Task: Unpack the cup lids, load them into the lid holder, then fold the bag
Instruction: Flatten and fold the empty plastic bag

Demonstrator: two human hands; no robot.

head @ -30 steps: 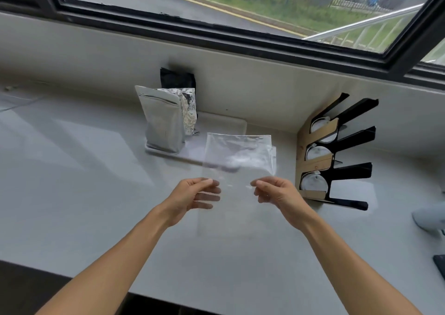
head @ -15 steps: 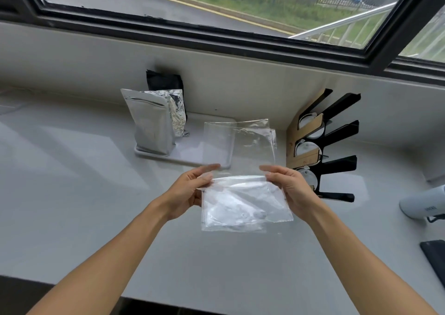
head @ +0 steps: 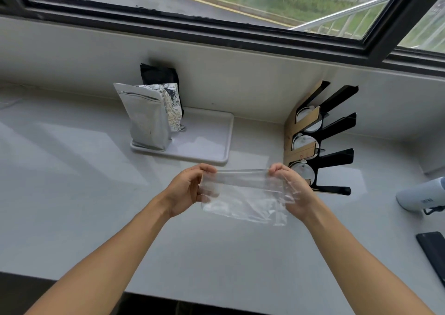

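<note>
I hold a clear plastic bag [head: 243, 196] folded over above the counter. My left hand [head: 186, 190] pinches its left end and my right hand [head: 292, 189] pinches its right end, the fold line stretched between them. The bag looks empty. To the right stands the lid holder [head: 334, 131], black with a wooden side, against the wall. White cup lids [head: 304, 143] sit in its three slots; the lowest lid is partly hidden behind my right hand.
A white tray [head: 212, 150] behind my hands carries a silver foil pouch [head: 147, 119], a crumpled foil bag and a black bag. At the right edge lie a white device [head: 421, 196] and a black phone [head: 433, 252]. The counter's front edge runs below my forearms.
The bag's upper half has come down toward me, so the bag is now folded over. Both hands closed in on its ends and shifted slightly lower.
</note>
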